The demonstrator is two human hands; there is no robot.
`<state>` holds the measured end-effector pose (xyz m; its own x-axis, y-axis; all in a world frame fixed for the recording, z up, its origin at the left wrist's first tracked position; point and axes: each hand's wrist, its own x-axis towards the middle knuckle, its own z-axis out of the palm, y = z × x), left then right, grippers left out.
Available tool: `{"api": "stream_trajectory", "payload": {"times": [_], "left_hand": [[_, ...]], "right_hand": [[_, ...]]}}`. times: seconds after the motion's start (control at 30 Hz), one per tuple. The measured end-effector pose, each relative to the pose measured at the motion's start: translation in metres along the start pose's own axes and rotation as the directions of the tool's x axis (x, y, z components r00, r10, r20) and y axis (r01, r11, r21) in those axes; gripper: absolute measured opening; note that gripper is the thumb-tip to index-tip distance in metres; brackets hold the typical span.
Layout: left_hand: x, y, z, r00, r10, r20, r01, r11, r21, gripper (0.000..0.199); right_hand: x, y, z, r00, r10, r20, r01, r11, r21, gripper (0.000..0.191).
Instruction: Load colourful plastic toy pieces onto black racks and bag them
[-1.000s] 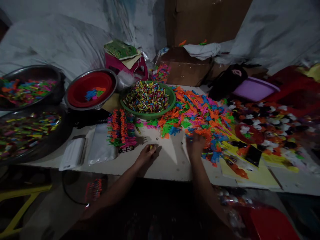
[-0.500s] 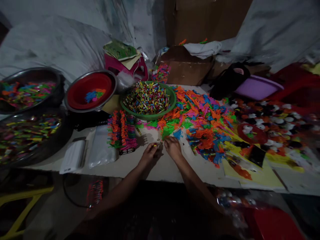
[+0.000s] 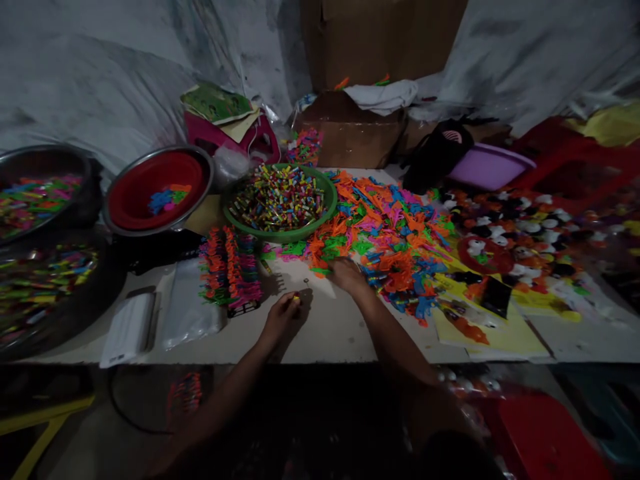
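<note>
So there's a small yellow piece pinched in the fingertips of the left hand, just above the tabletop. The right hand is at the near edge of a messy pile of bright plastic figures; can't tell if its grip is open or closed on anything. Looks like the picking-out step to me, and getting one loose from that tangle would call for a light fingertip pinch. Behind sits a green basin full of little multicoloured tubes, with rows of figures off to the left.
</note>
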<state>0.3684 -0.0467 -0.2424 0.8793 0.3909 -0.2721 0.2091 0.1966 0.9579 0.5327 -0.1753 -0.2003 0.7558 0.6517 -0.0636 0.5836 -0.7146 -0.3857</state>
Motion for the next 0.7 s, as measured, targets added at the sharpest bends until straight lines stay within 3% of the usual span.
{"api": "stream_trajectory", "payload": {"times": [0.07,0.1,0.2,0.23,0.3,0.43,0.57,0.7], "left_hand": [[-0.003,0.005,0.009,1.0,0.0,0.022,0.001,1.0,-0.027,0.051],[-0.005,0.009,0.016,0.999,0.006,0.047,-0.004,0.999,-0.054,0.051],[-0.009,0.019,0.035,0.985,0.051,0.163,-0.026,0.988,-0.152,0.052],[-0.01,0.023,0.04,0.979,0.069,0.194,-0.035,0.984,-0.173,0.052],[-0.012,0.029,0.046,0.968,0.093,0.231,-0.05,0.981,-0.186,0.052],[-0.016,0.036,0.043,0.96,0.168,0.225,-0.137,0.979,-0.148,0.049],[-0.018,0.034,0.036,0.954,0.246,0.172,-0.237,0.969,-0.071,0.043],[-0.019,0.029,0.035,0.939,0.332,0.094,-0.337,0.941,0.044,0.033]], "right_hand": [[-0.027,-0.002,0.006,0.994,0.034,-0.1,-0.008,0.97,0.243,0.019],[-0.041,-0.005,0.011,0.987,0.068,-0.143,-0.001,0.906,0.423,0.021],[-0.074,-0.017,0.027,0.969,0.172,-0.177,0.057,0.544,0.837,0.024],[-0.082,-0.021,0.031,0.965,0.192,-0.18,0.078,0.446,0.892,0.022],[-0.09,-0.027,0.034,0.95,0.239,-0.201,0.112,0.338,0.935,0.019],[-0.093,-0.036,0.025,0.933,0.266,-0.241,0.146,0.332,0.932,0.017],[-0.096,-0.049,0.016,0.909,0.292,-0.299,0.154,0.431,0.889,0.018],[-0.102,-0.058,0.021,0.88,0.32,-0.35,0.154,0.505,0.85,0.019]]}}
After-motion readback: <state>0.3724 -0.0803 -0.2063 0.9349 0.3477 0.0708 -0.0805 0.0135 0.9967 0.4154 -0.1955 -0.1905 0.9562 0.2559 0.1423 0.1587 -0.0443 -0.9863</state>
